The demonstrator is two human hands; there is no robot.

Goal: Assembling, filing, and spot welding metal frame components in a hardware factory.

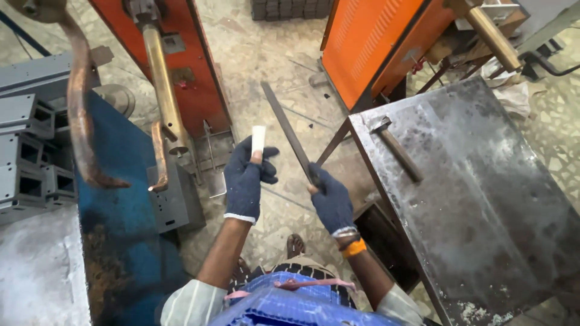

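Flat file (289, 130): long axis runs toward 11 o'clock from right hand (329, 202), fingers clenched on its handle; left hand (244, 181) pinches what looks like white chalk (258, 139).

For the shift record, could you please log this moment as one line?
left hand: gloved, pinching white piece | right hand: gripping flat file | hammer: on steel table

Even daylight filled my view, soft and nearly shadowless. The steel table (483, 199) beside me caught a dull sheen. My copper arm (78, 108) up close blurred, and straight edges bowed outward near the corners.
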